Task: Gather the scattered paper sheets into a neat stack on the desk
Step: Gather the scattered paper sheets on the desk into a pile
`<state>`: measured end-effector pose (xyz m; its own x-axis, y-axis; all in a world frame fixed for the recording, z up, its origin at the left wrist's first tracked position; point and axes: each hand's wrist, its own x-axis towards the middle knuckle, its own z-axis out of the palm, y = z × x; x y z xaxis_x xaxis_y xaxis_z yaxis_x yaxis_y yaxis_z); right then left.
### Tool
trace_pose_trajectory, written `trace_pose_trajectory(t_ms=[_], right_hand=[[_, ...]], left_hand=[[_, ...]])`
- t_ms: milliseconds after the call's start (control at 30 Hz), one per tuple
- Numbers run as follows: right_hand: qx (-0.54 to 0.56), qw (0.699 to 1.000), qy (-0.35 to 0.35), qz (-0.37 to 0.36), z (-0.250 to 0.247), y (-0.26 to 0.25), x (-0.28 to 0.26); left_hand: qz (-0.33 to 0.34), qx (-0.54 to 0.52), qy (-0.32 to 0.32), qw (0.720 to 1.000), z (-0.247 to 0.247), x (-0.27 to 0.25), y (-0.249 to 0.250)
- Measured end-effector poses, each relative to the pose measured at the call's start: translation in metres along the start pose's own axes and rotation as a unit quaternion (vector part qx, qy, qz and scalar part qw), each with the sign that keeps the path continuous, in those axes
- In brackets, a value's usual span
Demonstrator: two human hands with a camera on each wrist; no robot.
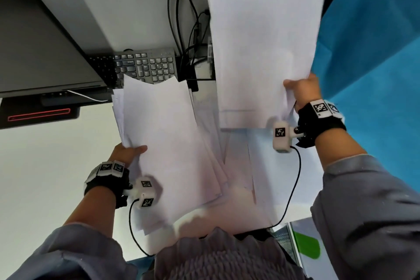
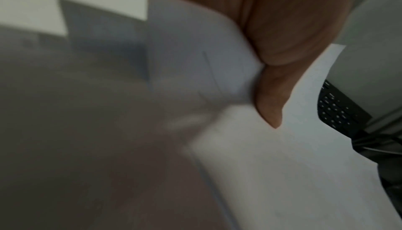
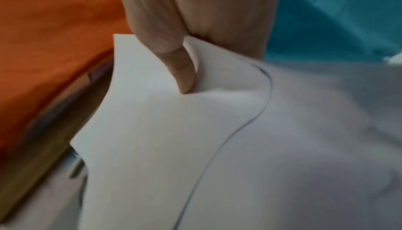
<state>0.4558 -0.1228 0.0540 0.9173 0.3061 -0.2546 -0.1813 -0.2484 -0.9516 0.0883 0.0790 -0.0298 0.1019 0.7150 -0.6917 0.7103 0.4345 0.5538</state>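
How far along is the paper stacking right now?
Partly done. The left hand holds a fanned bundle; the right hand pinches a lifted sheet. Loose sheets lie on the desk. Still left: merging and squaring everything.

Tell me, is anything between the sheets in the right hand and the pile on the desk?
Nothing visible. The right hand holds its sheets lifted beside the left hand's pile; only loose sheets lie between.
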Motion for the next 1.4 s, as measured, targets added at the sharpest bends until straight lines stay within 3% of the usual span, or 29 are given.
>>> trace_pose_trajectory(t_ms=[100, 167, 300, 467, 533, 633, 767, 867, 967, 1067, 1233, 1300, 1400], right_hand=[[0.081, 0.996, -0.011, 0.039, 0.004, -0.006, 0.003], [0.067, 0.995, -0.043, 0.067, 0.014, 0.007, -0.001], [-0.097, 0.982, -0.120, 0.106, 0.042, 0.058, -0.033], [-0.276, 0.924, -0.214, 0.156, 0.076, 0.115, -0.081], [-0.325, 0.913, -0.195, 0.149, 0.086, 0.121, -0.091], [-0.414, 0.888, -0.184, 0.080, 0.094, 0.117, -0.094], [-0.444, 0.840, -0.303, 0.073, 0.104, 0.114, -0.091], [-0.439, 0.814, -0.378, 0.050, 0.110, 0.117, -0.097], [-0.454, 0.796, -0.399, 0.016, 0.109, 0.119, -0.098], [-0.447, 0.824, -0.348, 0.004, 0.095, 0.114, -0.086], [-0.450, 0.884, -0.115, 0.060, 0.037, 0.108, -0.043], [-0.472, 0.872, -0.028, 0.125, 0.004, 0.110, -0.027], [-0.518, 0.823, 0.049, 0.229, -0.045, 0.115, -0.016]], left_hand=[[0.002, 0.023, -0.024, 0.999, 0.010, -0.004, 0.004], [0.008, 0.010, -0.043, 0.999, 0.015, -0.009, 0.005], [-0.002, -0.039, -0.066, 0.997, 0.017, -0.009, 0.002], [-0.056, -0.057, -0.063, 0.995, 0.018, 0.062, -0.044], [-0.065, -0.063, -0.066, 0.994, 0.018, 0.077, -0.053], [-0.062, -0.073, -0.057, 0.994, 0.018, 0.059, -0.043], [-0.035, -0.114, -0.076, 0.990, 0.020, 0.003, -0.008], [-0.025, -0.125, -0.092, 0.988, 0.023, 0.002, -0.010], [-0.003, -0.088, -0.070, 0.994, 0.024, 0.006, -0.011], [0.023, -0.086, -0.055, 0.995, 0.025, 0.009, -0.012], [0.063, -0.119, -0.045, 0.990, 0.016, 0.019, -0.009], [0.075, -0.123, -0.053, 0.988, 0.012, 0.021, -0.005], [0.092, -0.117, -0.047, 0.988, 0.010, 0.024, -0.001]])
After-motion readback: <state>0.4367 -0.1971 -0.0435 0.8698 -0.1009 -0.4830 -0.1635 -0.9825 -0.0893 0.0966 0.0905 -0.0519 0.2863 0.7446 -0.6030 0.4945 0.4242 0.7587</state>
